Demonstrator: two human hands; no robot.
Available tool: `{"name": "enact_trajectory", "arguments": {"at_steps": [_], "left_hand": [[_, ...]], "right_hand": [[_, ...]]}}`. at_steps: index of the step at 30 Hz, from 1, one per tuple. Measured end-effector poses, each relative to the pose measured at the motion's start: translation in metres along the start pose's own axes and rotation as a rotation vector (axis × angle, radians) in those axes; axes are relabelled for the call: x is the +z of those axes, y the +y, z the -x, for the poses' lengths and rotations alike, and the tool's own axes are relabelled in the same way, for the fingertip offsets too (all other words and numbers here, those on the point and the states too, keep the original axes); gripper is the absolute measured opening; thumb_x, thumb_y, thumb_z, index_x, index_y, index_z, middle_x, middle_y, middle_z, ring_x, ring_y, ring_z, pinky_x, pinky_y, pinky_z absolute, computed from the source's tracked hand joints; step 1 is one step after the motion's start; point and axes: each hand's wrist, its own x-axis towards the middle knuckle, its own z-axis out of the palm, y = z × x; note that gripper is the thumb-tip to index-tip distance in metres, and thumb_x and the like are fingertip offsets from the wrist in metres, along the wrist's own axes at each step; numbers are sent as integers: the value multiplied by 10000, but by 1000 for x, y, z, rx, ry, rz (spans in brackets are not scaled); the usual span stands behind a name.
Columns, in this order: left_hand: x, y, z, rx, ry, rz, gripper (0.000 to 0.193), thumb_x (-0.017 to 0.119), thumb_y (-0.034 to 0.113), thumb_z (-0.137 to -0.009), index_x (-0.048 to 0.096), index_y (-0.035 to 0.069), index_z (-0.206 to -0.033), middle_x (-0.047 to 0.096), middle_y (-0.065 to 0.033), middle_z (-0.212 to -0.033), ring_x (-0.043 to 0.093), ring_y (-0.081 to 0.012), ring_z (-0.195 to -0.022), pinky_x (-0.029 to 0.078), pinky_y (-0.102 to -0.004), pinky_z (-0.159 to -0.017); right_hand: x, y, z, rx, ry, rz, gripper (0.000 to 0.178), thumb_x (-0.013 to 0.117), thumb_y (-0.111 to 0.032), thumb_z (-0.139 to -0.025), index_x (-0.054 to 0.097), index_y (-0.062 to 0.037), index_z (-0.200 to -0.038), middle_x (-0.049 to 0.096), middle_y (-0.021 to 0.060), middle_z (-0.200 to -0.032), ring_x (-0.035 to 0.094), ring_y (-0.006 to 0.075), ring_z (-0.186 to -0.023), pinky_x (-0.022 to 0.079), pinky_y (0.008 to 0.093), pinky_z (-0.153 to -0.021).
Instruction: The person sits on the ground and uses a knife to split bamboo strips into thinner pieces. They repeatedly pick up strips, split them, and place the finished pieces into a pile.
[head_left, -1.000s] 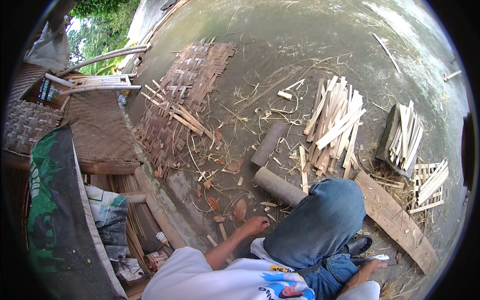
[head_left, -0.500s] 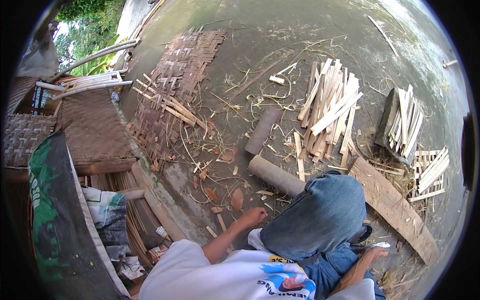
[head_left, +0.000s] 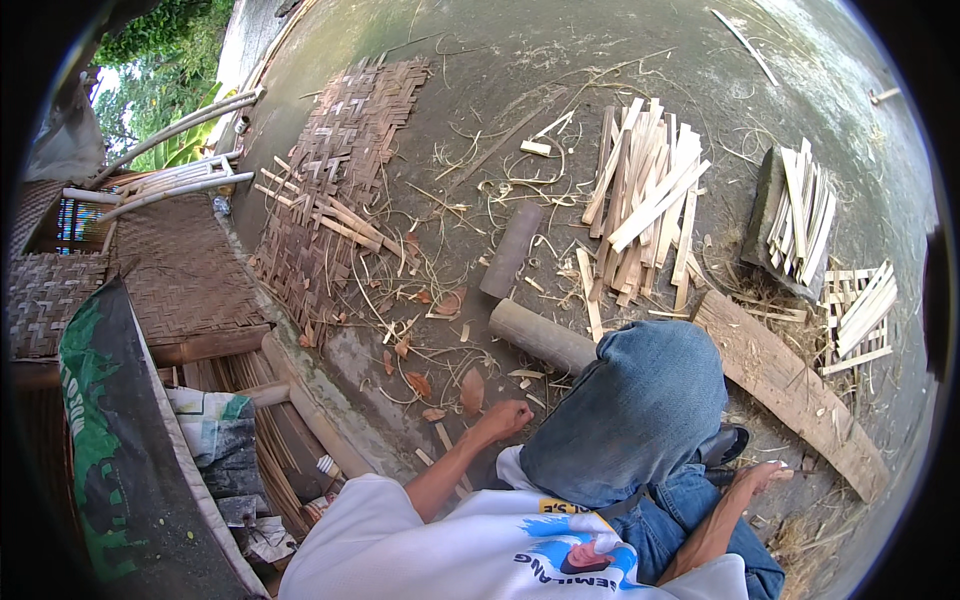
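Observation:
Beside my raised, jean-covered knee (head_left: 660, 405), my left hand (head_left: 508, 416) is closed with the fingers curled in, and nothing shows in it. It hovers over the littered floor near a brown leaf (head_left: 472, 391) and the end of a bamboo tube (head_left: 540, 334). On the other side of the knee, my right hand (head_left: 757, 480) is closed. A small pale thing (head_left: 784, 474) shows at its fingertips, too small to name. Next to that hand are a dark shoe (head_left: 727, 443) and a long wooden plank (head_left: 790, 395).
Ahead lies a heap of split bamboo slats (head_left: 645, 200); more slats (head_left: 803, 215) rest on a stone block (head_left: 762, 240) at right. A second tube (head_left: 512, 250) and a woven bamboo mat (head_left: 340, 160) lie left of the heap. A bamboo bench (head_left: 190, 260) stands far left.
My right hand has risen slightly and turned; the pale, shiny thing at it now shows less. My left hand has shifted slightly upward. The view has swung a little, moving the floor things left and up.

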Motion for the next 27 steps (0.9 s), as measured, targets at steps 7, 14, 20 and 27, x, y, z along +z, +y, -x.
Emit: {"name": "enact_trajectory", "arguments": {"at_steps": [7, 14, 20, 27], "left_hand": [[13, 0, -1, 1, -55, 71, 300, 577, 297, -950, 688, 25, -1010, 712, -219, -912, 679, -406, -874, 512, -469, -766], [-36, 68, -4, 137, -82, 42, 372, 548, 328, -933, 683, 38, -1124, 694, -247, -1081, 645, -434, -1053, 506, -484, -866], [-68, 77, -3, 168, 4, -28, 321, 563, 327, -954, 669, 55, -1085, 640, -166, -948, 599, -321, -895, 467, -396, -747], [-104, 93, -37, 122, -176, 205, 270, 580, 327, -977, 653, 74, -1041, 576, -72, -793, 545, -189, -711, 421, -294, -608]], "right_hand": [[-31, 1, -2, -134, -427, -442, 710, 464, -587, -980, 496, -38, -1430, 547, 148, -1399, 513, 325, -1288, 358, 420, -1086], [-197, -18, 182, -238, -791, -869, 469, 514, -431, -1044, 528, -32, -1290, 583, 89, -1267, 581, 214, -1193, 467, 365, -976], [-291, 32, 242, -501, -678, -640, 404, 489, -343, -1059, 510, 5, -1262, 602, 125, -1184, 675, 209, -917, 569, 339, -775], [-342, 98, 282, -587, -441, -620, 458, 508, -289, -1035, 431, 44, -1339, 579, 170, -1114, 682, 225, -811, 574, 334, -690]]}}
